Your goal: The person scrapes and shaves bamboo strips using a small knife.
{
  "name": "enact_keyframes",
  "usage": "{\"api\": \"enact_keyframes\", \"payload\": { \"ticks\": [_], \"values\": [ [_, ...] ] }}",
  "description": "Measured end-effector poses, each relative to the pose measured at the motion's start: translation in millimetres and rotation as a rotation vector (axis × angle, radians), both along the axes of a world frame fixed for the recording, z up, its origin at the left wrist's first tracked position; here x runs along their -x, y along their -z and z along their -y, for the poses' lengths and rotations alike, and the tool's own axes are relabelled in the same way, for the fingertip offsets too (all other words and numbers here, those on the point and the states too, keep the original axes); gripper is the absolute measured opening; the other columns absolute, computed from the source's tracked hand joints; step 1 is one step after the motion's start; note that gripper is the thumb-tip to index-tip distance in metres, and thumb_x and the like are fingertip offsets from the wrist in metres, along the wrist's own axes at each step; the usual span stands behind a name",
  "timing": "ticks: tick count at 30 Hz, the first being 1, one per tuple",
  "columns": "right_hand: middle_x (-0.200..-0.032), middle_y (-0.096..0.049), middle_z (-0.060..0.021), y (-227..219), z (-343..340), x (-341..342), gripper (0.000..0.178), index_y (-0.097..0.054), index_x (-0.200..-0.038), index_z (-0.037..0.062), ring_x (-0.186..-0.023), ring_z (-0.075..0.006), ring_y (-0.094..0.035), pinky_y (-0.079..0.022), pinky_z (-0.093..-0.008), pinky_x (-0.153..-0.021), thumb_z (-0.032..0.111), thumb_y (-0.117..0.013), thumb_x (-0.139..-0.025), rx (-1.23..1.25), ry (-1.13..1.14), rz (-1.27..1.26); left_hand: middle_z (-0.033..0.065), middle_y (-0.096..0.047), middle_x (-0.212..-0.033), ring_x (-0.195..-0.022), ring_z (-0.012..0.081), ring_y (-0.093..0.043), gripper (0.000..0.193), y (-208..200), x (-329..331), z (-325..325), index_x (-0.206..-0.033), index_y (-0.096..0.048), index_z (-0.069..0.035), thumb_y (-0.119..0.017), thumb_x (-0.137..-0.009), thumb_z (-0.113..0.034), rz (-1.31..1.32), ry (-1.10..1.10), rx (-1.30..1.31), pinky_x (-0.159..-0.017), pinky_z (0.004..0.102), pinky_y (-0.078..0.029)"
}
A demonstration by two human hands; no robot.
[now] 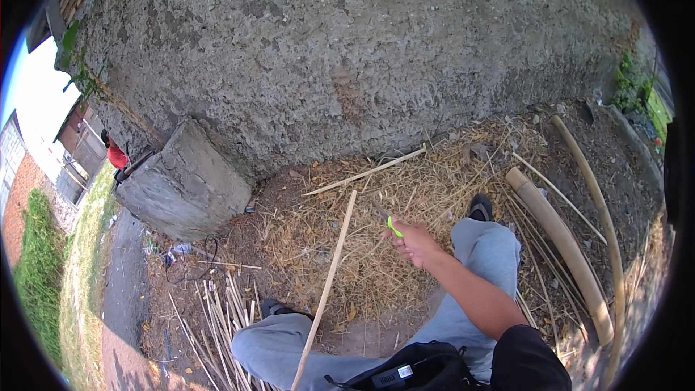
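My right hand (415, 245) is closed around the bright green handle of a knife (394, 226), whose dark blade points up and to the left. A long pale bamboo strip (330, 279) slants up from the lower edge, across my left leg, its upper end a little left of the blade and apart from it. My left hand is out of view, so what holds the strip's lower end cannot be seen. Beside my left knee lies a bundle of thin split bamboo sticks (230, 318). Another pale strip (365, 172) rests on the shavings near the wall.
A rough grey wall (347, 65) stands ahead, with a concrete block (190, 182) at its left. Bamboo shavings (289, 228) litter the ground. A thick bamboo pole (565, 250) and a longer curved one (597, 206) lie at right. A person in red (116, 156) is far left.
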State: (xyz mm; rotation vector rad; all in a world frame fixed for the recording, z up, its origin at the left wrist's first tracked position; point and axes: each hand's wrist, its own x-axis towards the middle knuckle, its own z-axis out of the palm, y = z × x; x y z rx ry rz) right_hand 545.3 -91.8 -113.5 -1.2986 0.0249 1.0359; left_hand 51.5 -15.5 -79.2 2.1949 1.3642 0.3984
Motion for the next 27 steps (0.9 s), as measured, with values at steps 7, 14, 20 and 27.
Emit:
{"api": "enact_keyframes", "payload": {
  "ticks": [7,14,20,27],
  "values": [
    [-0.055,-0.039,0.0071,-14.9,6.3,34.3,0.044,-0.068,-0.098,0.004,-0.042,-0.0057,-0.028,-0.022,-0.0266,-0.04,0.041,-0.046,-0.103,-0.12,-0.031,0.112,0.0095,-0.053,-0.056,-0.052,0.0141,-0.043,0.027,-2.7,-15.8,7.6,-0.102,-0.072,-0.003,-0.063,-0.094,-0.027,0.077,-0.028,0.018,-0.048,0.0358,-0.036],
    [-0.054,-0.057,-0.0036,6.4,-1.8,91.0,0.034,-0.074,-0.106,0.0102,-0.04,-0.0188,-0.053,-0.036,-0.0325,-0.036,0.04,-0.064,-0.092,-0.17,0.051,1.498,0.0056,-0.049,-0.056,-0.056,0.0129,-0.043,0.029,2.9,-28.4,2.4,-0.088,-0.068,0.001,-0.064,-0.093,-0.027,0.126,-0.002,0.088,-0.051,0.0351,-0.037],
    [-0.057,-0.058,0.0017,-17.3,7.1,136.4,0.026,-0.075,-0.094,0.012,-0.039,-0.014,-0.051,-0.034,-0.0308,-0.033,0.036,-0.074,-0.083,-0.146,-0.11,1.81,0.0022,-0.046,-0.057,-0.059,0.0093,-0.04,0.033,-0.9,-74.3,3.5,-0.078,-0.062,0.004,-0.063,-0.093,-0.025,0.282,-0.023,0.226,-0.051,0.0321,-0.034],
    [-0.06,-0.063,-0.0004,-20.0,5.3,77.4,0.024,-0.075,-0.094,0.0134,-0.039,-0.0178,-0.054,-0.034,-0.0347,-0.032,0.036,-0.067,-0.089,-0.014,0.1,1.65,-0.0049,-0.049,-0.063,-0.062,0.0068,-0.041,0.034,1.7,-75.4,9.1,-0.075,-0.063,0.001,-0.062,-0.096,-0.026,0.309,0.008,0.288,-0.052,0.0276,-0.032]
  ]
}}
